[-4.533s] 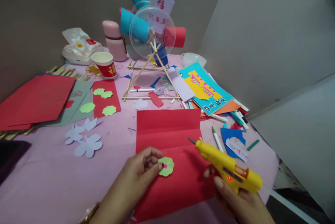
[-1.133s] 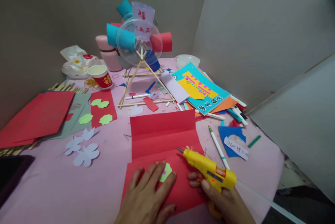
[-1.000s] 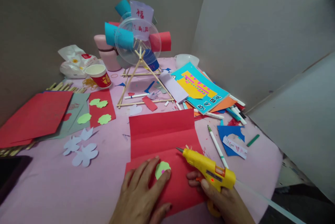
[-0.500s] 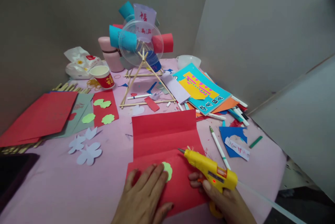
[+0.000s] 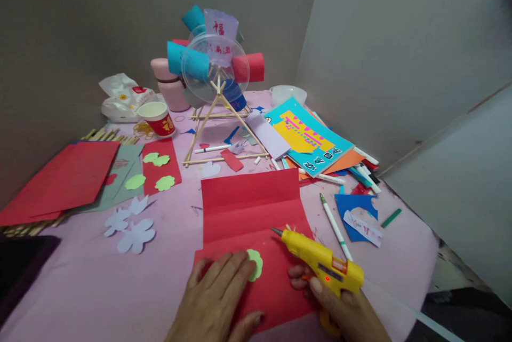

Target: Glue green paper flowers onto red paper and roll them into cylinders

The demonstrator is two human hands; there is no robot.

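A creased sheet of red paper (image 5: 250,195) lies in front of me. My left hand (image 5: 218,294) rests flat on its lower half, fingers stretched out. Those fingertips meet the edge of a light-green scalloped paper cutout (image 5: 256,265) on the sheet, partly covering it. In my right hand (image 5: 340,304) is a yellow hot glue gun (image 5: 310,251) with a red light lit. Its metal nozzle points left above the red paper, and a translucent glue stick (image 5: 416,312) trails from its back.
White paper flowers (image 5: 136,235) and green cutouts on a red strip (image 5: 154,184) lie left. Behind stands a stick-framed wheel (image 5: 216,72) with coloured paper pieces. A red paper cup (image 5: 160,120) is back left. Right are a marker (image 5: 335,224), blue scraps (image 5: 352,203) and a turquoise booklet (image 5: 308,131).
My left hand has shifted slightly left and down, uncovering a little more of the green cutout. The glue gun stays nearly in place.
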